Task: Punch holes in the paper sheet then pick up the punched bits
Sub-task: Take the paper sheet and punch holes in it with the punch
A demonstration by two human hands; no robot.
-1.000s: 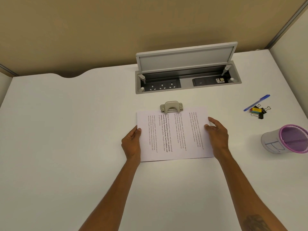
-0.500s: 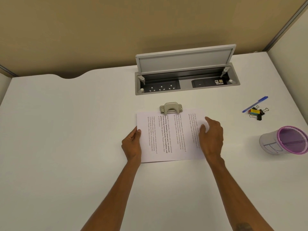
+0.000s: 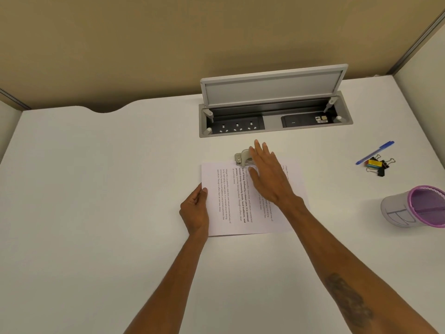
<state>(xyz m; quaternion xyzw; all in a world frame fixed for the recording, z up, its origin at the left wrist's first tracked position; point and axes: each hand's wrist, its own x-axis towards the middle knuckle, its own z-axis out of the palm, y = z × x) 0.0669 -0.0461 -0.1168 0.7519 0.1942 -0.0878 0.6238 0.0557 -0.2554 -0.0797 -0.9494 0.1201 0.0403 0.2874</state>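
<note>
A printed paper sheet [image 3: 231, 203] lies flat on the white desk [image 3: 96, 189], its far edge slid into a small grey metal hole punch [image 3: 242, 157]. My left hand [image 3: 195, 209] holds the sheet's left edge with thumb on top. My right hand [image 3: 267, 174] hovers flat and spread over the sheet, its fingertips reaching over the right part of the punch and hiding it. No punched bits are visible.
An open grey socket box [image 3: 274, 116] with raised lid sits behind the punch. At the right lie a blue pen [image 3: 375, 152] and coloured binder clips [image 3: 378, 165]. A purple mesh cup [image 3: 414, 206] lies on its side at the right edge.
My right hand left the sheet's right edge and moved left and forward over the sheet to the punch. The left hand has stayed on the left edge.
</note>
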